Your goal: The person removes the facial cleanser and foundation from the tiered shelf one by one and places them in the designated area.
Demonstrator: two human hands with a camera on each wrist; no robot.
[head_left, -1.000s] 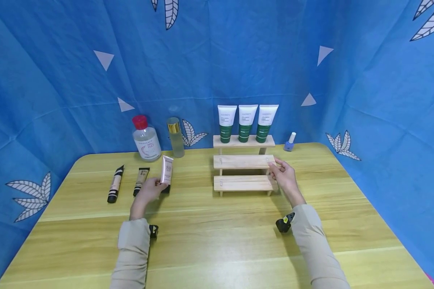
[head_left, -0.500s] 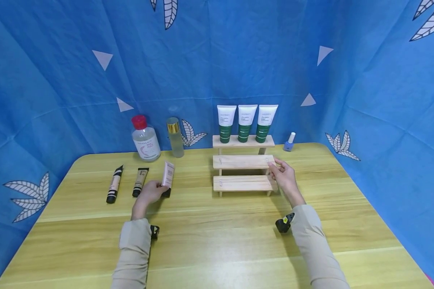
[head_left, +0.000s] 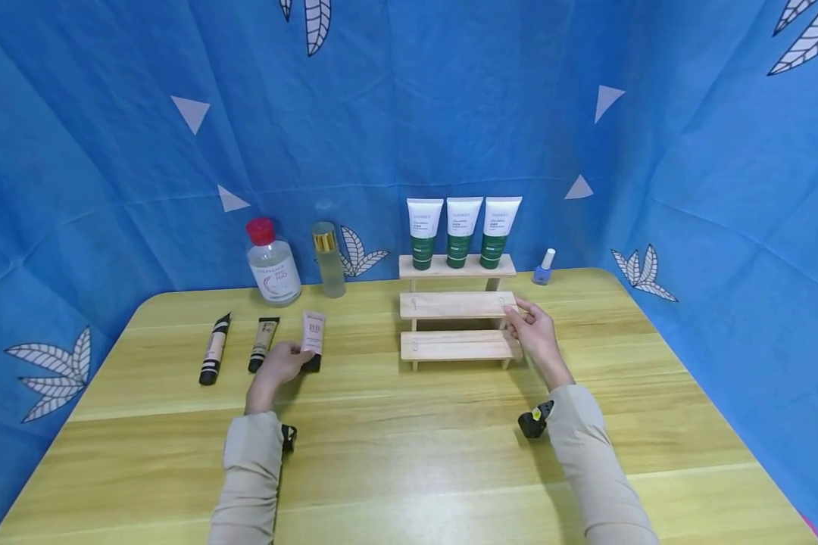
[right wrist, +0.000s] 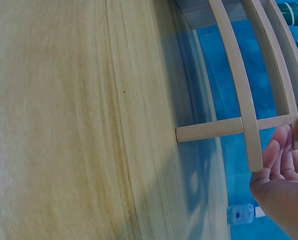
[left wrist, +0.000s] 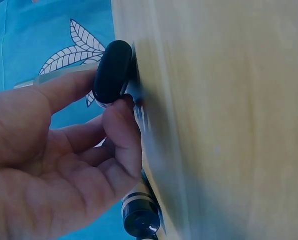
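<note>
My left hand (head_left: 282, 365) pinches a pale pink BB cream tube (head_left: 313, 331) near its black cap (left wrist: 114, 72), thumb on one side and fingers on the other. The tube leans back close over the table, its cap end toward me. Just left of this hand lies a beige tube with a black cap (head_left: 263, 344), and beyond it another pink and black tube (head_left: 214, 349). At the three-tier wooden stand (head_left: 458, 347), my right hand (head_left: 535, 333) grips the right end of the middle shelf (right wrist: 271, 55) between thumb and fingers.
Three white and green tubes (head_left: 460, 233) stand on the stand's top shelf. Along the back of the table are a red-capped clear bottle (head_left: 275, 272), a gold-capped bottle (head_left: 330, 265) and a blue nail polish bottle (head_left: 544, 269). A blue curtain (head_left: 395, 113) hangs behind.
The left hand has lowered the BB cream tube, and its top has dropped nearer the table. The right hand keeps its grip on the stand.
</note>
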